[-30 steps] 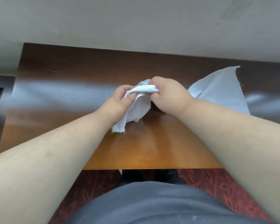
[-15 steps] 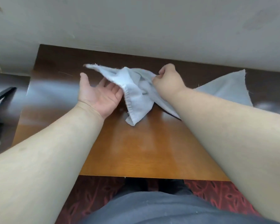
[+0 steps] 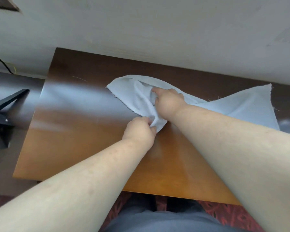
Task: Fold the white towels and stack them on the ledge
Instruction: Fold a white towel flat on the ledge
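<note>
Two bare hands of yours worked one white towel (image 3: 132,92) on the wooden table (image 3: 77,148), whose top was glossy, orange-brown near you and darker toward the pale wall (image 3: 157,30). That towel was thin woven cloth with frayed, thready edges, bunched into soft ridges at its middle and spread flat at its far end. Your left hand (image 3: 140,131) pinched the near bunched corner, fingers curled round the fold. Your right hand (image 3: 168,102) gripped the gathered cloth farther back, fingers dug into it. A second white cloth (image 3: 251,106) lay flat to the right, partly hidden under your right forearm, one pointed corner standing toward the wall; whether it joined the first I could not tell. At the left edge stood a black object (image 3: 2,118), blurred, beside a dark surface with a yellow and black cable (image 3: 7,66) behind it. Below the table showed red patterned carpet (image 3: 224,213) and your grey clothing (image 3: 157,221)
</note>
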